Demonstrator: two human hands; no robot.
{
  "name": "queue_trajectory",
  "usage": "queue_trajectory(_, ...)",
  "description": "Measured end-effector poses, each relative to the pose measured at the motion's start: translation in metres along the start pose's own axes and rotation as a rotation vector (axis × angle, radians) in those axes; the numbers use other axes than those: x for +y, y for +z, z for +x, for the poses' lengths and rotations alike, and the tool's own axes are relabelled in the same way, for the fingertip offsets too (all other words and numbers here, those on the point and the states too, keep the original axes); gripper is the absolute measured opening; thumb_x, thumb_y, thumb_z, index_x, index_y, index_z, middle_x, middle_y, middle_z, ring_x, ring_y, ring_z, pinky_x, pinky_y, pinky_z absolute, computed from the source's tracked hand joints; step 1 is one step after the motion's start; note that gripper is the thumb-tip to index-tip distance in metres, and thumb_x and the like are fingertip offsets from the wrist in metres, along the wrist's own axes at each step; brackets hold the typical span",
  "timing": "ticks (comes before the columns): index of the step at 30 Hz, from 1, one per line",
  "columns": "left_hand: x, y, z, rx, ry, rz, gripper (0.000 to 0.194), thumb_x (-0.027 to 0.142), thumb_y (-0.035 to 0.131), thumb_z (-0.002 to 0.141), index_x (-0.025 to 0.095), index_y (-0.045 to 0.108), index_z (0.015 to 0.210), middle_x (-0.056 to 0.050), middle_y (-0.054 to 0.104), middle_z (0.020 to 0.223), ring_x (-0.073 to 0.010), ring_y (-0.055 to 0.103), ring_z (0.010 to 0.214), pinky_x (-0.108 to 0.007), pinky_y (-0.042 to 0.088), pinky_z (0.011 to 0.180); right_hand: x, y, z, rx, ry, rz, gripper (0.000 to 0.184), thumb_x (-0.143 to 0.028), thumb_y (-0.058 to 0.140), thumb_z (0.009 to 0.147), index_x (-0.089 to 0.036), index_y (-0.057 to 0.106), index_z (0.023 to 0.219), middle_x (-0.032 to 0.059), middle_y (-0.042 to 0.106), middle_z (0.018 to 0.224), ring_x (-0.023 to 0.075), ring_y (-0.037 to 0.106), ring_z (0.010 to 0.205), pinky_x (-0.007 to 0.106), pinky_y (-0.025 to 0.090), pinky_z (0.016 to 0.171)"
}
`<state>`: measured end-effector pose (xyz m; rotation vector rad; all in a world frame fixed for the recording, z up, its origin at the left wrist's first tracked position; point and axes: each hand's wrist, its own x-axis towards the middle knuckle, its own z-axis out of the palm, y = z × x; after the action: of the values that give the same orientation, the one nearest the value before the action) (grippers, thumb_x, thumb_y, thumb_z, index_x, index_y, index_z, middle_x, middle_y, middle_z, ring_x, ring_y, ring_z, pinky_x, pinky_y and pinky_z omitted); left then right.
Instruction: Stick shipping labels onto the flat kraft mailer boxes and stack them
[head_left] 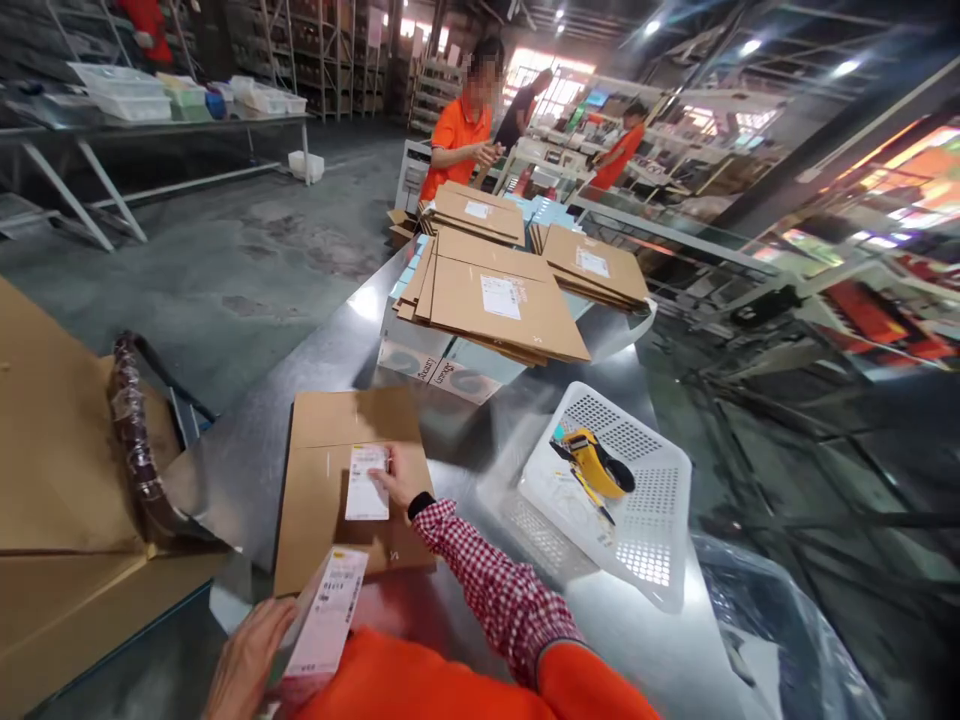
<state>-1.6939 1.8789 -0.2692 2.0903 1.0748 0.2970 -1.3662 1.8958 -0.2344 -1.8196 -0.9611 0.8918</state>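
Observation:
A flattened cardboard box (315, 490) lies on the metal table in front of me. My right hand (401, 476), in a checked sleeve with a black wristband, is at the upper right edge of a white printed label (367, 495) on that cardboard. Its thumb and fingers are closed on the label's edge; whether the label is stuck down I cannot tell. Close to my body, my left hand (251, 650) holds a strip of printed labels (328, 615) tilted upward. Its fingertips are partly hidden behind the strip.
A white plastic basket (671, 520) on the right holds a yellow tape dispenser (596, 465) and a cutter knife (594, 498). Labelled flat cardboard (461, 275) is stacked on printed boxes (427, 360) ahead. A large open carton (60, 450) stands left. A co-worker (457, 130) stands beyond the table.

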Motion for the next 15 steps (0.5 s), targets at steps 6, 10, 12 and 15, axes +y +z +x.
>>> queue_trajectory(6, 0.006, 0.021, 0.026, -0.021, 0.163, 0.075, 0.038, 0.024, 0.034, 0.087, 0.018, 0.072, 0.084, -0.016, 0.055, 0.132, -0.0302, 0.048, 0.125, -0.048, 0.046, 0.098, 0.018, 0.026, 0.006, -0.140, -0.034, -0.412, 0.072, -0.015, 0.075, 0.062, -0.011, 0.041, 0.125, 0.0171, 0.055, 0.121, 0.0259, 0.053, 0.110, 0.037, 0.043, 0.093)
queue_trajectory(10, 0.000, 0.026, 0.027, -0.048, 0.164, 0.100, 0.037, 0.019, 0.033, 0.086, 0.018, 0.071, 0.083, -0.015, 0.055, 0.132, -0.0290, 0.046, 0.126, -0.047, 0.046, 0.098, 0.007, 0.028, -0.007, -0.040, 0.019, -0.569, 0.094, -0.028, 0.077, 0.064, -0.007, 0.026, 0.140, 0.0264, 0.044, 0.132, 0.0343, 0.049, 0.116, 0.046, 0.041, 0.094)
queue_trajectory(12, -0.001, 0.026, 0.026, -0.055, 0.155, 0.095, 0.036, 0.019, 0.034, 0.086, 0.018, 0.070, 0.084, -0.014, 0.054, 0.133, -0.0279, 0.046, 0.127, -0.047, 0.046, 0.099, 0.005, 0.036, -0.019, 0.025, -0.025, -0.714, 0.089, -0.039, 0.070, 0.073, -0.008, 0.024, 0.143, 0.0275, 0.039, 0.138, 0.0369, 0.044, 0.120, 0.052, 0.035, 0.098)
queue_trajectory(15, -0.001, 0.025, 0.026, -0.053, 0.127, 0.070, 0.036, 0.021, 0.034, 0.087, 0.019, 0.070, 0.085, -0.012, 0.053, 0.135, -0.0270, 0.045, 0.128, -0.047, 0.045, 0.100, 0.009, 0.051, -0.033, -0.147, -0.316, -0.815, 0.067, -0.050, 0.054, 0.084, -0.020, 0.034, 0.141, 0.0158, 0.033, 0.148, 0.0330, 0.027, 0.136, 0.055, 0.014, 0.111)
